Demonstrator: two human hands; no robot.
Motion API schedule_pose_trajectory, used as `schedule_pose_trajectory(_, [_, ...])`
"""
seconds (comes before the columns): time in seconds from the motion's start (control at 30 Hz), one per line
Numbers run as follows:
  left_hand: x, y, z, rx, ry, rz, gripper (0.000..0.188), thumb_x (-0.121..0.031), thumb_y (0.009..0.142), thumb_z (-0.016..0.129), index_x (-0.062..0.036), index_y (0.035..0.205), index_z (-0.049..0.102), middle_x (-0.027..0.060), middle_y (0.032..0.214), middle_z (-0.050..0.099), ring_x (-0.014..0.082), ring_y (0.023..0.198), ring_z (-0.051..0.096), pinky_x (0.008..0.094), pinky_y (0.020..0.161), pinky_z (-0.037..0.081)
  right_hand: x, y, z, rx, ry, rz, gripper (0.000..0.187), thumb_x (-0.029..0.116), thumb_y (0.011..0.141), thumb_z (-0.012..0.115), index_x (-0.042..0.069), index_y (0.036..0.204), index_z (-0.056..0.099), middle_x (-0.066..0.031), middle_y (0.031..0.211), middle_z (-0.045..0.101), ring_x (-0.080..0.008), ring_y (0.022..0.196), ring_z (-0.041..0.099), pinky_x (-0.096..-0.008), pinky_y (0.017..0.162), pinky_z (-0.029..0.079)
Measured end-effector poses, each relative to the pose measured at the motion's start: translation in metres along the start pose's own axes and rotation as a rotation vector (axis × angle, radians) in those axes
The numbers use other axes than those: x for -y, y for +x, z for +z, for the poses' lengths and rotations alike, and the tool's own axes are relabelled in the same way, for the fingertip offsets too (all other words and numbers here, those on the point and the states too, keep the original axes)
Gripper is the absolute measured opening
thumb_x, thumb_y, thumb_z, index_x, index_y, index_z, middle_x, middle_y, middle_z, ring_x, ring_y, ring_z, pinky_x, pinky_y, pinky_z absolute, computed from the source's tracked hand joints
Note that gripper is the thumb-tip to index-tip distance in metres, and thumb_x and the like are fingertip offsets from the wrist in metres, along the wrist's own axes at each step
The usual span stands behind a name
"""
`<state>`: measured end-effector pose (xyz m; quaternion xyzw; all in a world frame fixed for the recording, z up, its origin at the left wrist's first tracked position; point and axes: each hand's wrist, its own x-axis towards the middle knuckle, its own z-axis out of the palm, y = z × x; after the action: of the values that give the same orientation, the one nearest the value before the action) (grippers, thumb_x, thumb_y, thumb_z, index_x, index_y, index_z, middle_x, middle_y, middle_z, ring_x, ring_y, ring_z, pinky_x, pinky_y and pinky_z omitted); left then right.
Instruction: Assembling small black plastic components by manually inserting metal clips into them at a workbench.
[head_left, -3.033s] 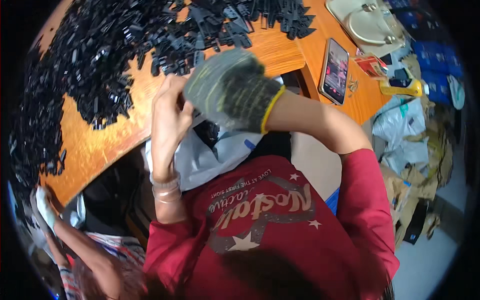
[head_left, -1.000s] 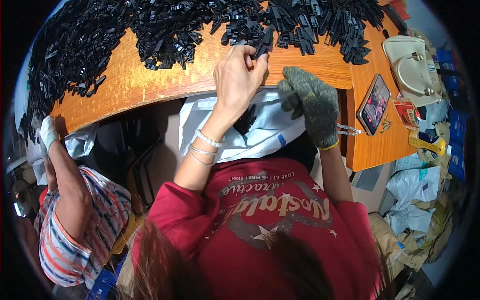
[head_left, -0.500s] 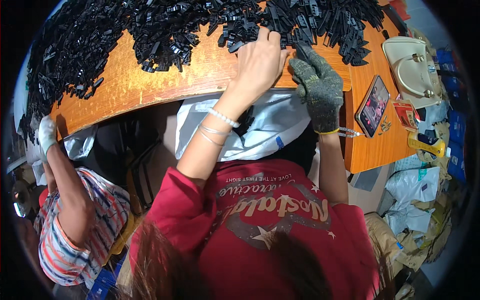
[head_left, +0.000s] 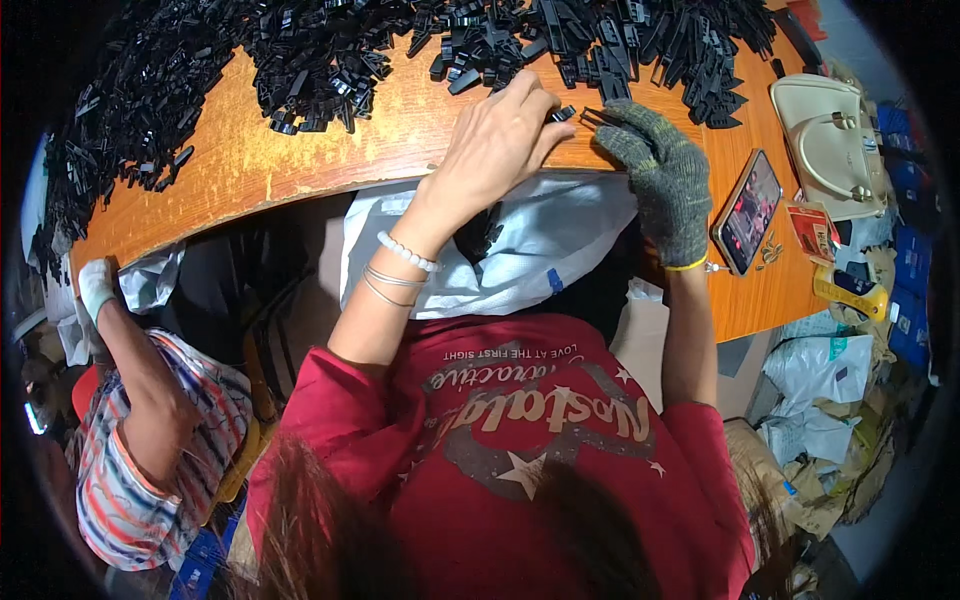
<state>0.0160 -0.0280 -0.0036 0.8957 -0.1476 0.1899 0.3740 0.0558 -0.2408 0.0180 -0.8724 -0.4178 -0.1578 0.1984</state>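
Note:
Bare, with a beaded bracelet and thin bangles at the wrist, my left hand (head_left: 500, 135) pinches a small black plastic part (head_left: 562, 114) between thumb and fingers. My right hand (head_left: 662, 170) wears a grey knitted glove. Its fingers are closed on a slim black plastic piece (head_left: 594, 118) that points toward the left hand. The two pieces are close together but apart, just above the near edge of the wooden table (head_left: 330, 160). Behind both hands lie heaps of black plastic parts (head_left: 600, 50). Below the table edge a white bag (head_left: 580, 235) hangs open, with dark pieces partly seen inside.
At right on the table are a phone (head_left: 748, 212), a red packet (head_left: 812, 232) and a cream handbag (head_left: 825, 145). A yellow tape roll (head_left: 850, 295) is at the table's right side. To the left, a co-worker's white-gloved hand (head_left: 97, 285) is at the table edge.
Both hands have drawn back from the heap. My left hand has moved slightly left and nearer, my right hand a little right; the small pieces between them now show. The co-worker's hand has dropped slightly.

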Motion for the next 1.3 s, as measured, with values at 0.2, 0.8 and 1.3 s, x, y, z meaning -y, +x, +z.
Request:
schedule_pose_trajectory(0.2, [0.006, -0.003, 0.002, 0.004, 0.008, 0.001, 0.017, -0.011, 0.084, 0.064, 0.0008, 0.092, 0.055, 0.0157, 0.092, 0.052, 0.0372, 0.073, 0.059, 0.0447, 0.061, 0.046, -0.011, 0.018, -0.013, 0.159, -0.029, -0.166, 0.023, 0.012, 0.081, 0.064, 0.019, 0.101, 0.071, -0.0038, 0.117, 0.065, -0.0254, 0.102, 0.063, -0.036, 0.085, 0.052])
schedule_pose_trajectory(0.8, [-0.005, 0.001, -0.002, 0.024, 0.064, -0.005, 0.015, -0.004, 0.081, 0.061, -0.0005, 0.092, 0.051, 0.0154, 0.089, 0.05, 0.0358, 0.076, 0.058, 0.0442, 0.06, 0.046, 0.01, 0.048, -0.009, 0.08, 0.336, -0.211, 0.025, 0.018, 0.08, 0.062, 0.007, 0.102, 0.061, -0.0114, 0.096, 0.064, -0.0288, 0.092, 0.062, -0.0392, 0.081, 0.048])
schedule_pose_trajectory(1.3, [-0.007, 0.005, -0.004, 0.056, 0.023, -0.03, 0.018, -0.002, 0.081, 0.06, -0.0012, 0.098, 0.054, 0.0148, 0.091, 0.052, 0.0344, 0.08, 0.06, 0.0435, 0.062, 0.047, 0.006, 0.051, -0.006, 0.294, -0.008, -0.18, 0.022, 0.021, 0.084, 0.062, 0.006, 0.1, 0.061, -0.0125, 0.093, 0.062, -0.0282, 0.087, 0.063, -0.0376, 0.075, 0.052])
